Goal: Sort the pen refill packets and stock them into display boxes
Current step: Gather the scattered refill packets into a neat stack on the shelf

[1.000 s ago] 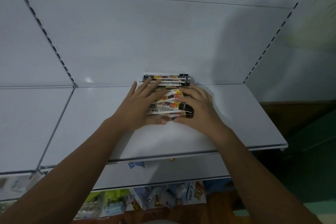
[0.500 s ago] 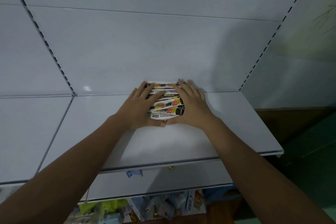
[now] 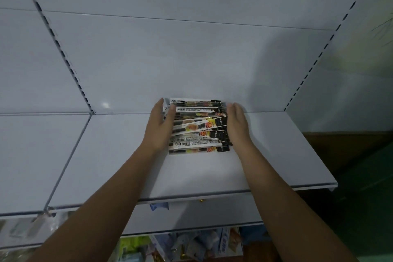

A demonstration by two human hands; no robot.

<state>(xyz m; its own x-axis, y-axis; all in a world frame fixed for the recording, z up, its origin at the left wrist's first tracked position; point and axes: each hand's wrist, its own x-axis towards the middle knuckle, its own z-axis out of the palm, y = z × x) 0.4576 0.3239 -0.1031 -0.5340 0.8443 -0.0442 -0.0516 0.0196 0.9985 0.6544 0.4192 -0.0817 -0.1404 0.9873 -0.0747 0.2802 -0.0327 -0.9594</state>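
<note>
pen refill packets (image 3: 198,128): loose fanned stack on shelf (image 3: 265,159), far end at back panel | left hand (image 3: 158,128) flat, fingers straight, on left ends | right hand (image 3: 237,125) flat, straight, on right ends | handling: likely light, flexible, glossy, slide-prone | grip: squeeze both short ends, support underneath.

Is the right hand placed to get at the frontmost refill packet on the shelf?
Likely yes. The right hand rests against the packets at their right ends, and the frontmost packet lies uncovered, with bare shelf before it.
</note>
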